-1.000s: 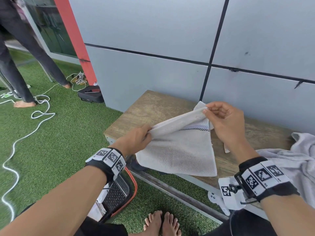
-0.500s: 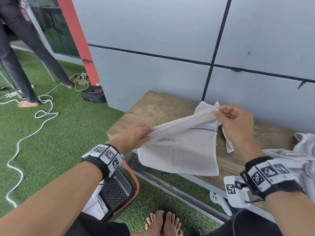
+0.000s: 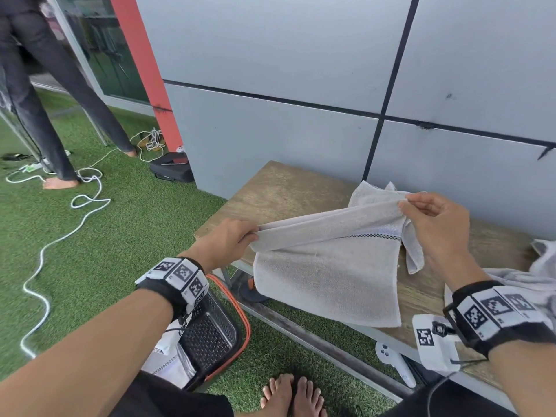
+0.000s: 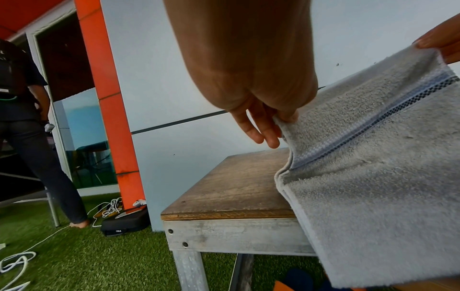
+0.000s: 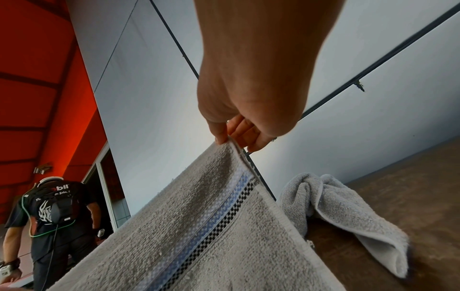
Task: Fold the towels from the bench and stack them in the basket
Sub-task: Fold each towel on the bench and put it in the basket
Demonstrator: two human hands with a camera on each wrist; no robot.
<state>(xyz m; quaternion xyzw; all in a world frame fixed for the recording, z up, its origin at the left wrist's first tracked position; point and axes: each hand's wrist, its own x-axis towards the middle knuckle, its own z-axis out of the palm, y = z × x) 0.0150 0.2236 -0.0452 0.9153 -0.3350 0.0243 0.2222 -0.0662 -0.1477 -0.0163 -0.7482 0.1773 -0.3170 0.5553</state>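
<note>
wooden bench (image 3: 279, 191) stands against grey panel wall (image 3: 301, 55), on green turf (image 3: 105, 236). grey towel (image 3: 328, 278) with checkered stripe is held stretched above bench's front edge, lower part hanging. heap of further towels (image 3: 529, 284) on bench at right. black mesh basket (image 3: 210, 335), orange rim, on turf below. left hand (image 3: 228, 239) pinches towel's left corner; right hand (image 3: 436, 224) pinches right corner.
</note>
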